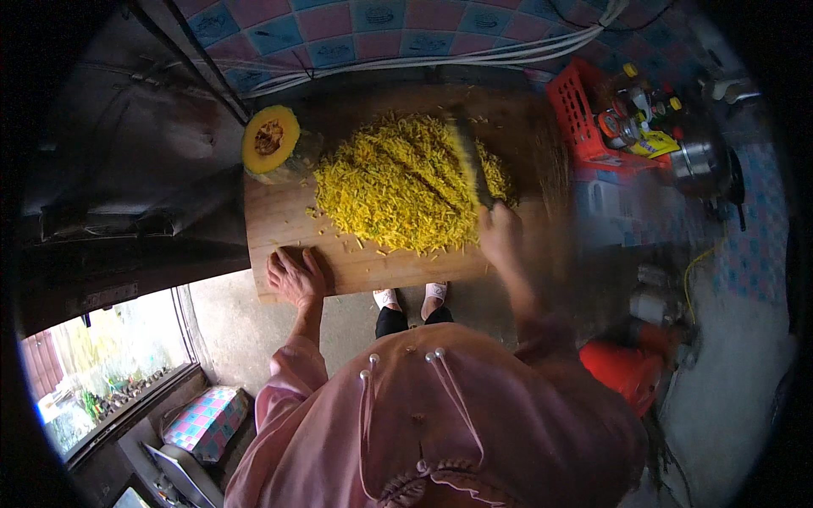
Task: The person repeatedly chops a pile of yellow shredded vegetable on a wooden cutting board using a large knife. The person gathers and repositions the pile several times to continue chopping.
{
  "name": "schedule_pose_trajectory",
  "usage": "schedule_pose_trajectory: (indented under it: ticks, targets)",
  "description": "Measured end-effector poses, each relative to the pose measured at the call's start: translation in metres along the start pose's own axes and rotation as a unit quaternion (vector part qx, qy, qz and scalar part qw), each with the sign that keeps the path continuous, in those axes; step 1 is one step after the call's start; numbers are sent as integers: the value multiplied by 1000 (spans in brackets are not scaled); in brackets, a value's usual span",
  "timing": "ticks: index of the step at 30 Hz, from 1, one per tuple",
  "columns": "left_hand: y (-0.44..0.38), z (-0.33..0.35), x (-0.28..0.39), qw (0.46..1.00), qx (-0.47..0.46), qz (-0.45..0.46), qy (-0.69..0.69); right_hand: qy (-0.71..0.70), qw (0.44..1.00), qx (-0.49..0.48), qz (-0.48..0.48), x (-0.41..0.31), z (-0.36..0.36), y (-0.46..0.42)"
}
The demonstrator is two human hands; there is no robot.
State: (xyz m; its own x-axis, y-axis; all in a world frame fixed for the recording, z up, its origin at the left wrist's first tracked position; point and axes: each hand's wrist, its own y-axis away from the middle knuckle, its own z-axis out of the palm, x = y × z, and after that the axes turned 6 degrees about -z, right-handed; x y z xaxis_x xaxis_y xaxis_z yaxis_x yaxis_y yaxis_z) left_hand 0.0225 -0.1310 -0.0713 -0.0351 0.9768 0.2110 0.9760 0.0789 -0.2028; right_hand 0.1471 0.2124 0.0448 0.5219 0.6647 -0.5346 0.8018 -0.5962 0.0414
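Observation:
A broad heap of finely chopped yellow pumpkin [394,190] with green flecks covers the middle of a wooden board [356,270]. My right hand [502,232] grips the handle of a large knife [469,159], its blade blurred and lying over the heap's right part. Grooves run through the chopped pieces left of the blade. At the board's near left corner my left hand [296,277] rests on the wood, holding nothing, fingers partly spread. A cut pumpkin half [273,143] with its seed hollow showing stands at the board's far left.
A red plastic crate [571,114] with bottles and jars stands to the right, near a metal pot [698,165]. White cables [444,61] run along the tiled wall behind. A red object [619,374] sits low at right. Dark cabinetry [146,197] borders the left.

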Motion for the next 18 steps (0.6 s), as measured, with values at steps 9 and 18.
schedule_pose_trajectory:
  ticks: [9,18]
  targets:
    - [2,3,-5,999,-27,-13,20,21,985,102,140,68,32,82]
    - [1,2,-6,999,-25,8,39,-139,955,197,171,-31,108,31]
